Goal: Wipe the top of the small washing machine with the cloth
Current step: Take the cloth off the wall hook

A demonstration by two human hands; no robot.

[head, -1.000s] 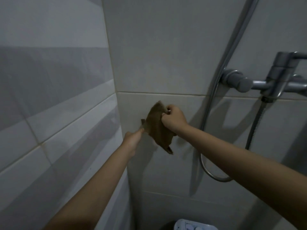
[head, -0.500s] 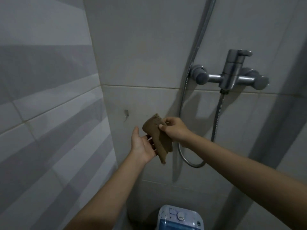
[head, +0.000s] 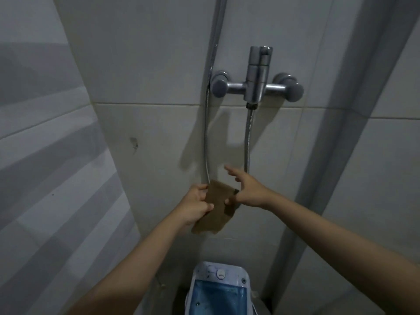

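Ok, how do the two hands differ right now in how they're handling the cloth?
The left hand is curled shut on the brown cloth's left edge; the right hand is mostly open, pinching only the right edge low down. The left hand's fingers are all folded in; the right hand's index finger and others splay out toward the wall. The left hand sits slightly lower than the right. Both hold the cloth in the air, well above the washing machine.
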